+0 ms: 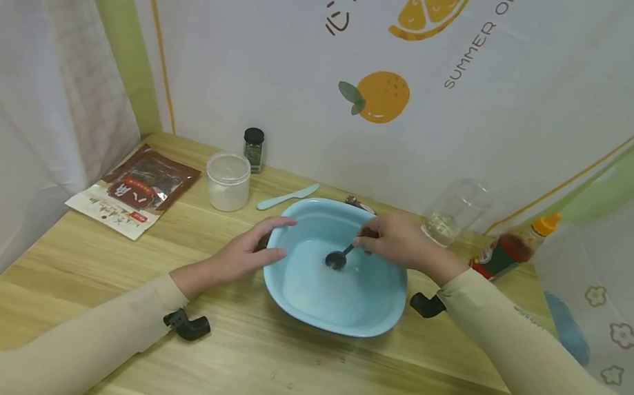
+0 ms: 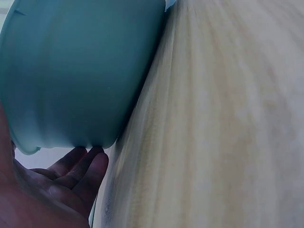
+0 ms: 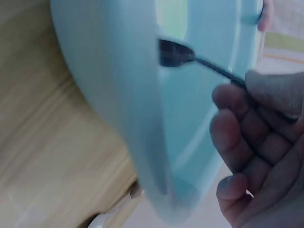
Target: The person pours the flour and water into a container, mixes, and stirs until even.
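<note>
A light blue basin (image 1: 369,300) stands on the wooden table in front of me. My left hand (image 1: 242,249) grips its left side, thumb over the rim, and in the left wrist view its fingers (image 2: 95,175) bend against the outer wall. Over the far right rim reaches my right hand (image 1: 398,238), pinching the handle of a dark spoon (image 1: 335,261) between thumb and forefinger. The spoon's bowl points down inside the basin, low over the bottom. In the right wrist view the spoon (image 3: 175,53) is partly cut off by the rim.
Left of the basin lie a brown food packet (image 1: 138,189), a lidded tub (image 1: 227,186) and a pale blue knife (image 1: 288,197); a small black-capped jar (image 1: 252,150) stands behind. At right are a glass jar (image 1: 453,213) and a yellow-capped sauce bottle (image 1: 513,248). Small drops (image 1: 289,386) dot the front.
</note>
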Demonstrator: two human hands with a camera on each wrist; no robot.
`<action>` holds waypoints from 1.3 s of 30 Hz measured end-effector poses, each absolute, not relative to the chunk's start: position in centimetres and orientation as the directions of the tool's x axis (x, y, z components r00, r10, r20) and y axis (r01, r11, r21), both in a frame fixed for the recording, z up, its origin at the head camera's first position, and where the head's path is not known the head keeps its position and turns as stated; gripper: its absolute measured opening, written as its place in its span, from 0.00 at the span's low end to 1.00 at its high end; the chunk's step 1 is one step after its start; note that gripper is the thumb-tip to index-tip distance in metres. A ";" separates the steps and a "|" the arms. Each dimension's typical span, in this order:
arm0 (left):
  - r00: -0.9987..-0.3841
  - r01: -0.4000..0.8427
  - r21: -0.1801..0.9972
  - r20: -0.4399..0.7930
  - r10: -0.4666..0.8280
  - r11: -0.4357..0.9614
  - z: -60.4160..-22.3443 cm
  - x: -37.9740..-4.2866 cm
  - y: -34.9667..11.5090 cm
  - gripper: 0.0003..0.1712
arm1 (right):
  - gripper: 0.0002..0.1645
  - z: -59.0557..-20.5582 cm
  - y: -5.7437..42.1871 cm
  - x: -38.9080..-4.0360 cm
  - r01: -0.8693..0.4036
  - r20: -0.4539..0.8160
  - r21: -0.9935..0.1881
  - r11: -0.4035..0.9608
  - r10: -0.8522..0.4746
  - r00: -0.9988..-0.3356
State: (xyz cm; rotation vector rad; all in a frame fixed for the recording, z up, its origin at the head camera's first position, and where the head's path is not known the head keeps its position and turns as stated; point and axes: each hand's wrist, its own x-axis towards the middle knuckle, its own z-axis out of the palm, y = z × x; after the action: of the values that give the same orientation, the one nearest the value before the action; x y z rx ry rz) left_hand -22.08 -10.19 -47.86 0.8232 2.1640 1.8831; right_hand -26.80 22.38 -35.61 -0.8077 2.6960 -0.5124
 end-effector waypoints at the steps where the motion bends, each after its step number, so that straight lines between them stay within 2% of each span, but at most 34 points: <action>1: -0.836 0.299 0.952 0.232 0.497 0.059 -47.9 -22.1 -10.2 0.34 | 0.13 -35.6 22.2 -26.6 -0.489 -0.167 -0.423 0.763 -0.596 -0.785; 5: -0.834 0.299 0.952 0.231 0.501 0.058 -47.9 -22.1 -10.2 0.34 | 0.12 -35.4 21.6 -25.7 -0.523 -0.214 -0.457 0.719 -0.660 -0.720; 8: -0.832 0.303 0.951 0.235 0.503 0.056 -47.9 -22.1 -10.2 0.34 | 0.13 -35.4 21.3 -25.6 -0.517 -0.228 -0.468 0.717 -0.663 -0.713; 15: -0.829 0.307 0.950 0.241 0.505 0.051 -48.1 -22.2 -10.1 0.34 | 0.15 -35.6 21.7 -26.9 -0.418 -0.176 -0.383 0.824 -0.509 -0.842; 17: -0.828 0.310 0.949 0.242 0.506 0.054 -48.2 -22.2 -10.2 0.34 | 0.15 -35.8 21.7 -27.0 -0.412 -0.160 -0.374 0.831 -0.495 -0.854; 19: -0.828 0.314 0.948 0.244 0.505 0.057 -48.2 -22.2 -10.2 0.34 | 0.15 -35.9 21.5 -26.9 -0.437 -0.154 -0.389 0.811 -0.525 -0.837; 25: -0.828 0.323 0.944 0.250 0.502 0.062 -48.2 -22.3 -10.3 0.34 | 0.12 -35.7 21.2 -26.1 -0.528 -0.193 -0.450 0.720 -0.655 -0.730; 30: -0.826 0.319 0.946 0.245 0.508 0.063 -48.1 -22.3 -10.3 0.35 | 0.10 -35.4 21.4 -25.7 -0.511 -0.215 -0.439 0.739 -0.639 -0.739; 35: -0.827 0.315 0.948 0.248 0.505 0.051 -48.3 -22.3 -10.3 0.34 | 0.13 -35.4 20.9 -25.8 -0.523 -0.256 -0.476 0.707 -0.680 -0.686; 37: -0.826 0.318 0.947 0.251 0.504 0.050 -48.3 -22.3 -10.3 0.34 | 0.15 -35.5 21.0 -26.0 -0.512 -0.243 -0.474 0.716 -0.665 -0.706; 39: -0.821 0.321 0.946 0.253 0.512 0.047 -48.2 -22.3 -10.2 0.34 | 0.14 -35.5 21.2 -26.1 -0.482 -0.225 -0.452 0.750 -0.619 -0.753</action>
State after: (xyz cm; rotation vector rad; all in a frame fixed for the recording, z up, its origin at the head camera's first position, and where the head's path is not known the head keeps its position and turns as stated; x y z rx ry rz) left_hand -22.34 -10.20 -48.19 0.8675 2.1568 1.8778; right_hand -26.13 21.25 -35.45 -0.8467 2.5874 -0.5257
